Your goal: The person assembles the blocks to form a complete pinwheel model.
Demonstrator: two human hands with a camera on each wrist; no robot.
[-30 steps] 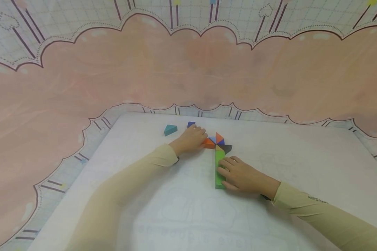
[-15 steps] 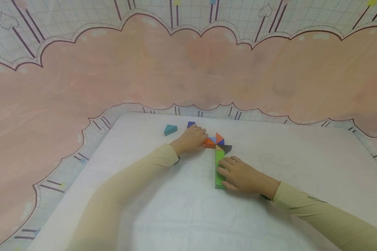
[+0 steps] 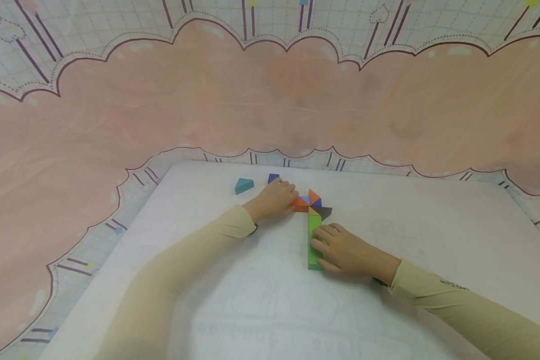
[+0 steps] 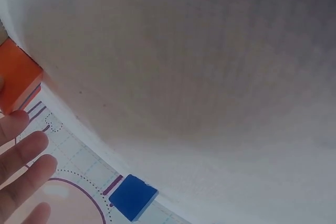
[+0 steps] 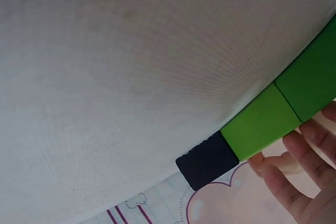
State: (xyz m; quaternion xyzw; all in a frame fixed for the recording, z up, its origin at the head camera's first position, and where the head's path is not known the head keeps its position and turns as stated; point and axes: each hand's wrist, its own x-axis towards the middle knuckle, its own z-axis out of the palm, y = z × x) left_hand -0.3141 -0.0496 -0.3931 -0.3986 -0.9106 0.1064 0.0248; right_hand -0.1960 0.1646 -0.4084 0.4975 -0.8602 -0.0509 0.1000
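In the head view, a pinwheel of small triangular blocks tops a long green bar (image 3: 313,259) on the white table. An orange block (image 3: 301,206) forms its left arm. My left hand (image 3: 275,198) holds that orange block at its outer end, thumb on its side and other fingers spread. Across the bar lies my right hand (image 3: 344,252), its fingertips resting on the bar. The right wrist view shows the bar as a light green block (image 5: 262,121) against a dark green block (image 5: 315,74), with a black block (image 5: 207,161) beyond. Palm undersides are hidden in the head view.
A teal triangular block (image 3: 244,186) lies far left. A blue block (image 3: 273,177) sits just behind the left hand. A dark object (image 3: 380,282) shows partly under the right wrist. A patterned pink curtain (image 3: 270,100) encloses the far and left table edges.
Both hands stay in place on the blocks. Only a very slight shift of the whole head view shows.
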